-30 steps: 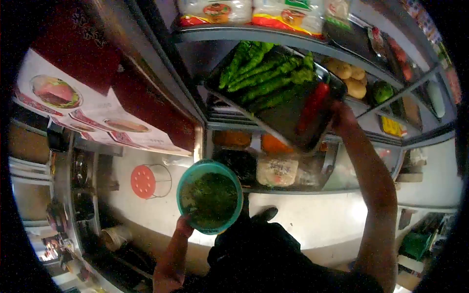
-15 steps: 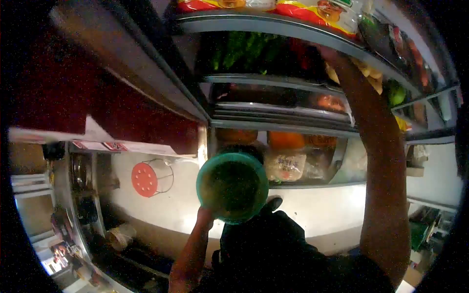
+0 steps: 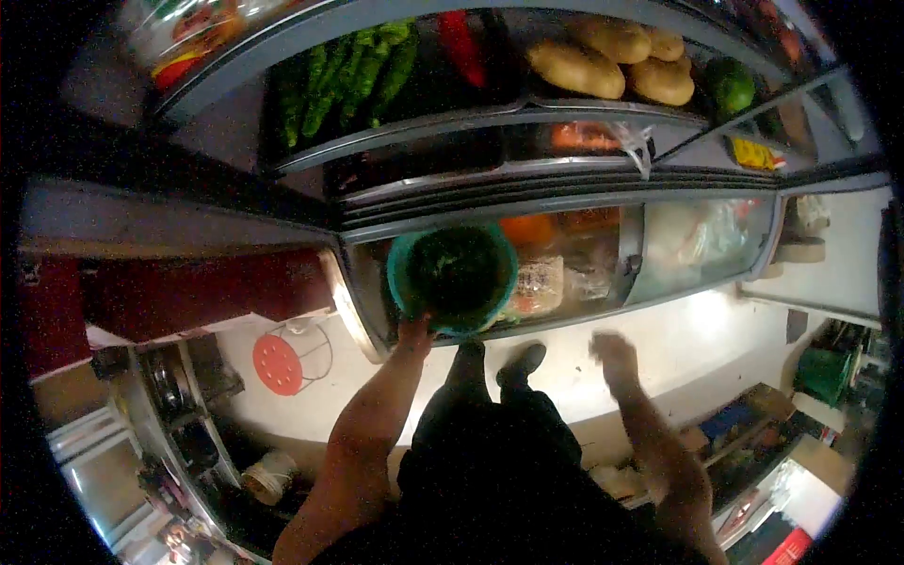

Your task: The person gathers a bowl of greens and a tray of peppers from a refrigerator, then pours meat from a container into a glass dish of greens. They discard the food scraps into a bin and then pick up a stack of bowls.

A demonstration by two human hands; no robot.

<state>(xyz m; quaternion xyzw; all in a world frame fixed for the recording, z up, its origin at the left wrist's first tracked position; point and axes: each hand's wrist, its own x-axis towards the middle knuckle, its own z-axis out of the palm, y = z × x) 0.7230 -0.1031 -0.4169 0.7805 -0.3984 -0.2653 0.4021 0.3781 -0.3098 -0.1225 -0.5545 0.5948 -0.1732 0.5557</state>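
My left hand [image 3: 414, 331] grips the near rim of a round teal basin [image 3: 399, 282]. The basin is held up in front of the lower cabinet opening, and its inside is dark with some greenish stuff I cannot make out. Out to the right, over the pale floor, my right hand [image 3: 615, 363] is loosely curled and somewhat blurred, with nothing visible in it. Above the basin, a refrigerated shelf carries long green peppers [image 3: 363, 75], a red pepper [image 3: 461, 47], several potatoes [image 3: 576, 68] and a round green vegetable [image 3: 730, 87].
Behind the basin, the lower compartment holds a wrapped package [image 3: 539, 285] and other bags. A sliding glass door [image 3: 697, 235] covers its right part. A red stool [image 3: 279, 365] stands at left on the floor. Shelving [image 3: 193, 414] runs along the left side.
My right hand has come down from the vegetable shelf to low over the floor. The basin in my left hand has shifted up toward the cabinet opening. The view has turned.
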